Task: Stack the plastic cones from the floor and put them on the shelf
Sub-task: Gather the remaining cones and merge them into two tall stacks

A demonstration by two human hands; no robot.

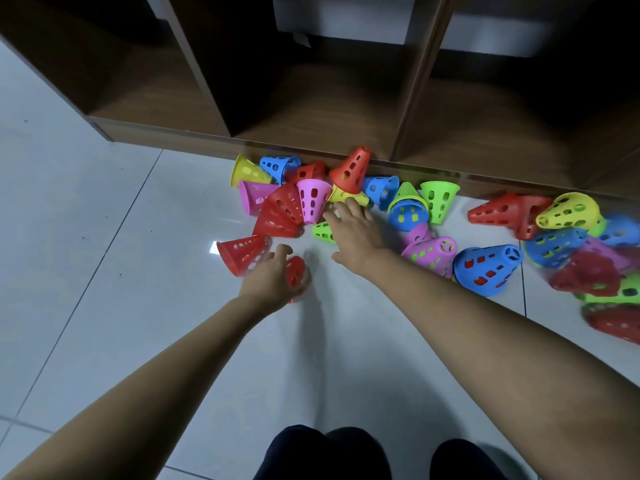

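Observation:
Several perforated plastic cones in red, yellow, blue, pink and green lie scattered on the tiled floor along the foot of a brown wooden shelf (311,147). My left hand (273,278) grips a small red cone (296,273), with another red cone (242,252) lying on its side just left of it. My right hand (353,230) stretches forward with straight fingers over a green cone (322,232), its fingertips at a yellow cone (346,196) under an upright red cone (351,169). A pink cone (311,200) stands just left of the fingers.
The shelf has several open compartments with wooden floors, the middle one (322,109) directly behind the pile. More cones are heaped at the right, among them a blue one (485,268) and a yellow one (568,211). My knees (346,452) show at the bottom edge.

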